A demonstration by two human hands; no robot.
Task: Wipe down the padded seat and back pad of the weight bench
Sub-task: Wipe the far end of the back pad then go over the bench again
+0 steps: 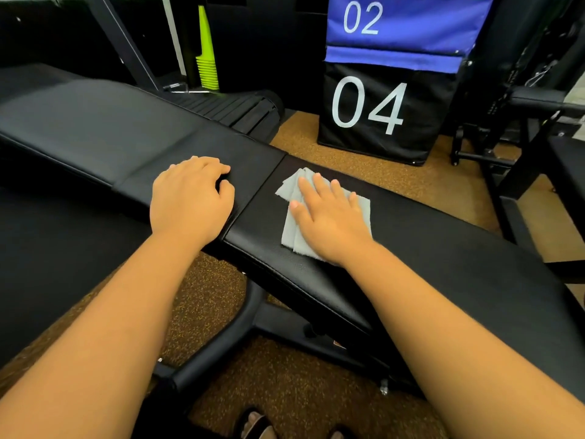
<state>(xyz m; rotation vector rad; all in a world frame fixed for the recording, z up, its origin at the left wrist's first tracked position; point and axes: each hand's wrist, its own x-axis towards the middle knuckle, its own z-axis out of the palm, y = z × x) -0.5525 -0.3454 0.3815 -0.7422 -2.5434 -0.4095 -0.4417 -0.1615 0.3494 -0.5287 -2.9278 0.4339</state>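
Head view: right hand (pixel 329 220) lies flat, fingers straight and slightly spread, pressing a folded grey cloth (pixel 316 217) onto the right pad (pixel 443 248) of the black weight bench, just right of the seam between pads. Left hand (pixel 191 198) rests on the left pad (pixel 110 131) near that seam, fingers loosely curled, holding nothing. Far right stands a black box marked 04 (pixel 380 112), a blue box marked 02 (pixel 402 23) on top. Green cones (pixel 206 58) stacked far back.
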